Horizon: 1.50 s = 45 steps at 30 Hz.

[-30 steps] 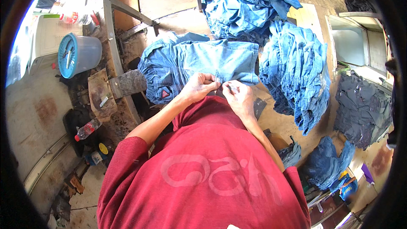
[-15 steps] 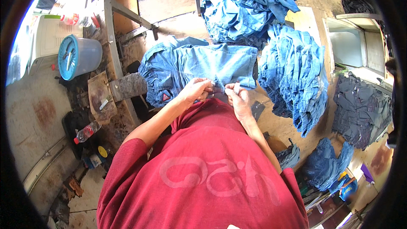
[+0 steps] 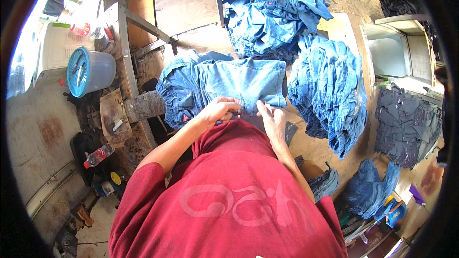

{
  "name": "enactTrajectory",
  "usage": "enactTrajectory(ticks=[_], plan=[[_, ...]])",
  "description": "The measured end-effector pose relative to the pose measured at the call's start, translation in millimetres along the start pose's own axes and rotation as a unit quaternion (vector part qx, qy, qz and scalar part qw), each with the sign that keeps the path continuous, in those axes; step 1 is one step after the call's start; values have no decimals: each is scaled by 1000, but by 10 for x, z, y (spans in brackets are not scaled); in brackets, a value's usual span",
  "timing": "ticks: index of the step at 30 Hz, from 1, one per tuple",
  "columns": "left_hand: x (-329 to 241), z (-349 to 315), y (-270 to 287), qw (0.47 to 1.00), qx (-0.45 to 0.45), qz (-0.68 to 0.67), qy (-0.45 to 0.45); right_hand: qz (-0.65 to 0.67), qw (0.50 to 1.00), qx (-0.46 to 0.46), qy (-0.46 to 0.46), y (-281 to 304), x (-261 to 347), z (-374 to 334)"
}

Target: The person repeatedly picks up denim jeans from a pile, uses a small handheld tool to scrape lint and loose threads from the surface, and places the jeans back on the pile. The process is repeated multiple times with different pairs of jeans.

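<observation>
A pair of blue denim pants (image 3: 239, 79) lies across in front of me, its gathered waist with a small red triangular patch at the left and a leg hem at the right. Along its near edge, my left hand (image 3: 221, 110) is closed, thumb and fingers pinching the cloth. A short gap to the right, my right hand (image 3: 273, 120) is also closed at that edge, close to the hem; something small may sit between its fingers, too small to name. The cloth's underside between the hands is hidden.
Heaped denim garments (image 3: 272, 14) lie at the back, with another denim stack (image 3: 327, 91) at the right. Dark garments (image 3: 406, 126) are piled farther right. At left are a wrapped cylindrical arm (image 3: 145, 102), a blue-lidded bucket (image 3: 103, 72) and a plastic bottle (image 3: 99, 155).
My hands have moved slightly apart along the near edge, the right one shifting a little to the right. The whole view has tilted, so the pants and piles sit lower.
</observation>
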<state>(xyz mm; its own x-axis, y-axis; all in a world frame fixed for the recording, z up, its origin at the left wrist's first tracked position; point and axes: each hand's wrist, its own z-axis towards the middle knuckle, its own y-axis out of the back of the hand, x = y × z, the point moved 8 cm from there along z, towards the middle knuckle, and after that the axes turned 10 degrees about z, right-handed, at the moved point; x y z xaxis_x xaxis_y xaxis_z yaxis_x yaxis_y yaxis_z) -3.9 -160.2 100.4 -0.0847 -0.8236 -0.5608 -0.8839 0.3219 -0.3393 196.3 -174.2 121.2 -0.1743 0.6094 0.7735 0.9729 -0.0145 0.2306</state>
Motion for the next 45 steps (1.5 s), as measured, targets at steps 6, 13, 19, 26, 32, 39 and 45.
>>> enactTrajectory(ticks=[6,13,19,26,32,39,45], plan=[[-37,35,-78,998,-12,63,-29,39,995,3,97,-101,157,39],[-63,29,-31,993,-36,113,10,59,991,27,117,-58,101,80],[-95,40,-72,992,-10,126,-19,18,990,29,138,-35,193,38],[-59,19,-6,992,-17,124,6,-22,990,23,134,-24,244,21],[-80,78,-75,989,-10,147,-21,44,988,18,150,-27,267,6],[-118,102,-34,991,-7,134,6,26,988,2,150,-9,246,60],[-308,159,-34,970,-15,242,-13,-22,989,4,148,2,134,149]])
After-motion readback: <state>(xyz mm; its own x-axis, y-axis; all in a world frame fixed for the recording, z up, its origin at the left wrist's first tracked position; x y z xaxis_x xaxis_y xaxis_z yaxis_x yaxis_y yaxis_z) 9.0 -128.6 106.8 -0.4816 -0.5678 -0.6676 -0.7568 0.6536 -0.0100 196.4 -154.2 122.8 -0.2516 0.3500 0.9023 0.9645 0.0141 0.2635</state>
